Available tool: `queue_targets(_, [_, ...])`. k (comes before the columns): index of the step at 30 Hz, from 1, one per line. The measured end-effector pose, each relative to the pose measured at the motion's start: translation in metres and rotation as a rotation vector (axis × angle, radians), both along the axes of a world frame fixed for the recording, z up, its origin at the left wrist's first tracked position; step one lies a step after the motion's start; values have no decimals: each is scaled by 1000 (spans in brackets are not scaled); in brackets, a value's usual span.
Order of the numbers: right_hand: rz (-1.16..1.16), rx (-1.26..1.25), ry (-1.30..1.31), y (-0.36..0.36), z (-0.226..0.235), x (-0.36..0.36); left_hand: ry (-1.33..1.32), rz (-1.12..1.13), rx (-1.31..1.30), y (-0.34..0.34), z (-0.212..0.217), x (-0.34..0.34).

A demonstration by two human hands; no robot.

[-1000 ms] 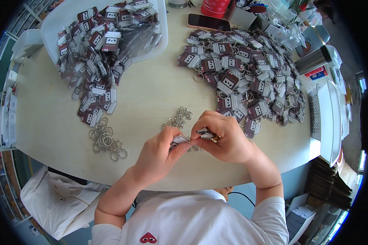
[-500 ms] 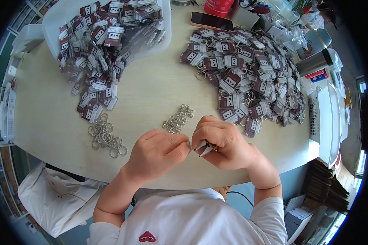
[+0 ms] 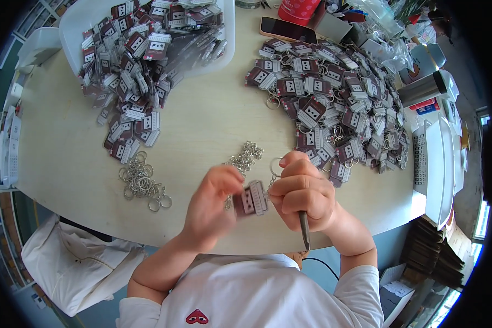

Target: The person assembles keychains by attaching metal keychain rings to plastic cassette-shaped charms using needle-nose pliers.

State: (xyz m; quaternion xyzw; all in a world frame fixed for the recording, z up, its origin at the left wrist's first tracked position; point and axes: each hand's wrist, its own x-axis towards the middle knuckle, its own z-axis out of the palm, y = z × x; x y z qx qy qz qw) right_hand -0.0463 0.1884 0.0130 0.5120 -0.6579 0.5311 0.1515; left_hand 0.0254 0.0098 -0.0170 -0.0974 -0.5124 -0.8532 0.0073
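Pale round bench (image 3: 213, 126) under me, near edge by my chest. Tag (image 3: 250, 198) now lifted up between both hands w/ split ring (image 3: 275, 165) showing above it; half a sec ago the hands were huddled low over it, tag hidden. I read that as ring on, piece being checked. Left hand (image 3: 216, 199) fingers pinch tag's left side; right hand (image 3: 302, 192) pinches its chain end, fist closed on a thin metal tool (image 3: 304, 232) pointing down. Loose chains (image 3: 245, 157) just beyond, rings pile (image 3: 142, 183) to left, finished tags heap (image 3: 333, 93) toward far right edge.
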Motion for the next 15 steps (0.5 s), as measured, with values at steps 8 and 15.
queue_targets(8, [-1,-61,-70,-3,-4,8,-545,-411,647,6,7,-4])
queue_targets(15, [-20,-67,-34,-6,-14,13,-611,-336,656,8,1,0])
